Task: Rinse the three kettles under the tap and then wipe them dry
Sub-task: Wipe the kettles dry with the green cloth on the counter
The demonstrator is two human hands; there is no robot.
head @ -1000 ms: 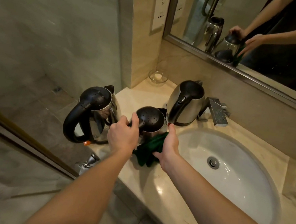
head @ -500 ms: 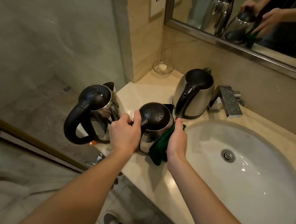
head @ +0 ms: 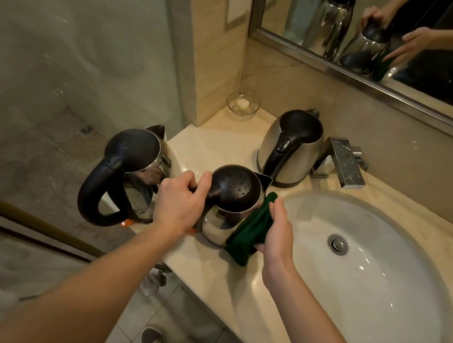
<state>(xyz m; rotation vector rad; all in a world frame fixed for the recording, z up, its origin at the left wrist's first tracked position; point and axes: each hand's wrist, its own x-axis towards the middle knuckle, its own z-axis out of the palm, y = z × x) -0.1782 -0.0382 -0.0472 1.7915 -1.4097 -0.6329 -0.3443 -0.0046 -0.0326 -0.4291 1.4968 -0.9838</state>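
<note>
Three steel kettles with black lids and handles stand on the beige counter [head: 222,280]. The middle kettle [head: 231,200] has water drops on its lid. My left hand [head: 179,202] grips its handle. My right hand [head: 276,232] presses a dark green cloth [head: 249,232] against its right side. The large kettle [head: 130,170] stands at the left counter edge. The third kettle [head: 291,148] stands at the back beside the tap [head: 342,160], its lid open.
A white basin [head: 372,320] with a metal drain fills the right of the counter. A small glass dish [head: 242,105] sits in the back corner. A mirror [head: 396,35] hangs above. Glass shower wall on the left; my shoes show on the tiled floor below.
My right hand has slid the green cloth up and along the middle kettle's right side. The left hand keeps its hold on the handle. My view has tilted downward.
</note>
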